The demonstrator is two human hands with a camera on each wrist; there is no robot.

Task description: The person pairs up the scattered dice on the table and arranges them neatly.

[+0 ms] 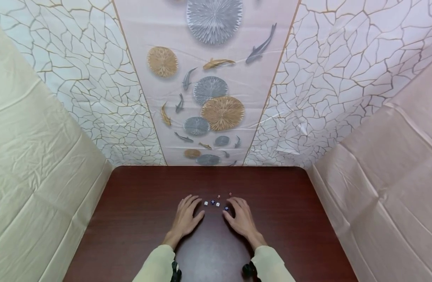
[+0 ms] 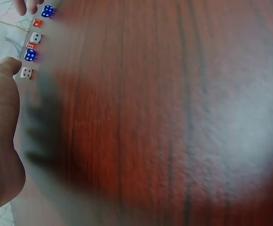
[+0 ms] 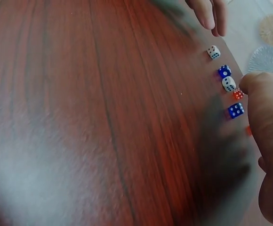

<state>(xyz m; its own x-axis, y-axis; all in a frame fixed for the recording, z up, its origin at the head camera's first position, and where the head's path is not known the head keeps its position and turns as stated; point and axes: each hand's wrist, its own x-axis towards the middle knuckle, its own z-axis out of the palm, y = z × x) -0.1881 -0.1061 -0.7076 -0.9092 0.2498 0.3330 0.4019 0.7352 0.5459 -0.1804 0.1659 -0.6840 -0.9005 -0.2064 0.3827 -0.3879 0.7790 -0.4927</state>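
Observation:
Several small dice lie loosely grouped on the tabletop between the two hands. A white die (image 1: pixel 206 203) is closest to the left hand (image 1: pixel 187 215), whose relaxed fingers reach forward with the thumb apart, holding nothing. Beside it are a blue die (image 1: pixel 212 202) and a second white die (image 1: pixel 217 204). Two red dice, one in the middle (image 1: pixel 218 196) and one farther right (image 1: pixel 230 194), sit toward the back. The right hand (image 1: pixel 241 217) is loosely spread around another blue die (image 1: pixel 226 208), which appears by the thumb tip; in the right wrist view that blue die (image 3: pixel 236 110) stands free of any grip.
The dark reddish-brown wooden table (image 1: pixel 141 196) has rounded back corners and a glossy glare near the person. A patterned cloth (image 1: pixel 208 149) hangs behind it. Pale cloth walls stand at the left (image 1: pixel 43 176) and right (image 1: pixel 385 176).

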